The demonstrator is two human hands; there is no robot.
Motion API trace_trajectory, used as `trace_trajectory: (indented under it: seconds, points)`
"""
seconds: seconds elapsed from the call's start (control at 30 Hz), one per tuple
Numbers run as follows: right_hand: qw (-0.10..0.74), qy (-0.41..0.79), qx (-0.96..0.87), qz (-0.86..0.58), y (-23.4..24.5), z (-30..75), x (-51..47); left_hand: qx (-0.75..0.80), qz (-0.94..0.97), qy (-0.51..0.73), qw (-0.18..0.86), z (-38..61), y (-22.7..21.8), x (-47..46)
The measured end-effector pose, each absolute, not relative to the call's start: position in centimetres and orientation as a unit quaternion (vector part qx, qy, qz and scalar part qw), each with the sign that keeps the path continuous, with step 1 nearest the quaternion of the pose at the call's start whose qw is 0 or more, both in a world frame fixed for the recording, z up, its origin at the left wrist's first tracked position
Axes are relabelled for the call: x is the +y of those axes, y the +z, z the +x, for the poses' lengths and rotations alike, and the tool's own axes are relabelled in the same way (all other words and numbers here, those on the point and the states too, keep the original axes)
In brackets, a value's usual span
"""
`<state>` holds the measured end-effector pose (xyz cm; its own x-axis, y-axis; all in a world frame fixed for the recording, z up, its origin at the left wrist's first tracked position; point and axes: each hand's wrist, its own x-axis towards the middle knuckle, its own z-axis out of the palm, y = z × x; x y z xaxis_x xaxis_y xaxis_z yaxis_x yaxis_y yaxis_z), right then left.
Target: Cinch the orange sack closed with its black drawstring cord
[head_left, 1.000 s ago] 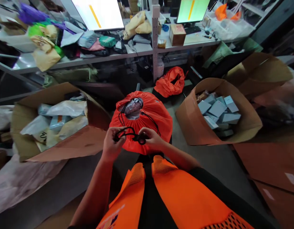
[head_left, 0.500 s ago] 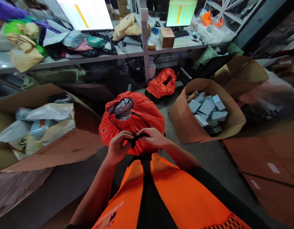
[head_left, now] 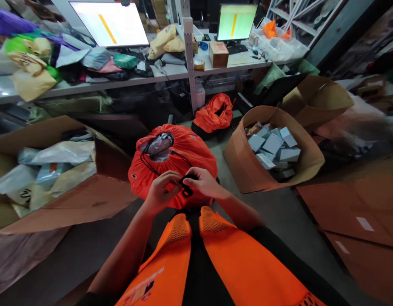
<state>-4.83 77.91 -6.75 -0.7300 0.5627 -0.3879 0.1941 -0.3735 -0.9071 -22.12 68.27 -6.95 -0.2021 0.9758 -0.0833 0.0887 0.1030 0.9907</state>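
A full orange drawstring bag (head_left: 190, 146) stands on the floor right in front of me, its gathered mouth showing grey wrapped parcels. A black drawstring cord (head_left: 185, 187) runs from the mouth down to my hands. My left hand (head_left: 160, 193) and my right hand (head_left: 201, 183) are close together at the bag's near side, both pinched on the cord, which forms a small loop between them. My orange mesh vest fills the bottom of the view.
A cardboard box (head_left: 269, 176) of small grey-blue boxes stands to the right. A large open carton (head_left: 46, 127) with plastic mailers lies to the left. A second orange bag (head_left: 214, 115) slumps under the shelf. The long bench (head_left: 126, 78) carries parcels and two monitors. Flattened cardboard (head_left: 352, 208) covers the floor at right.
My hands have come together, from holding the cord spread wide to pinching it in a small loop. The view has shifted slightly, so the bag sits further left.
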Motion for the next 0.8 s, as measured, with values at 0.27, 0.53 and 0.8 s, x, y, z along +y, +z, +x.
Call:
trace_trajectory:
  seconds: [0.27,0.53,0.8]
  points:
    - [0.151,0.773,-0.477,-0.389,-7.4,-4.6,77.4,0.594,0.352,0.598,0.407,-20.6,-6.4,68.0]
    - [0.174,0.739,-0.505,-0.411,-7.0,-4.6,78.2,0.575,0.151,0.652,0.471,-21.9,-7.2,67.3]
    - [0.252,0.615,-0.615,-0.425,-6.1,-4.5,78.2,0.686,0.23,0.534,0.437,-24.2,-8.1,68.0]
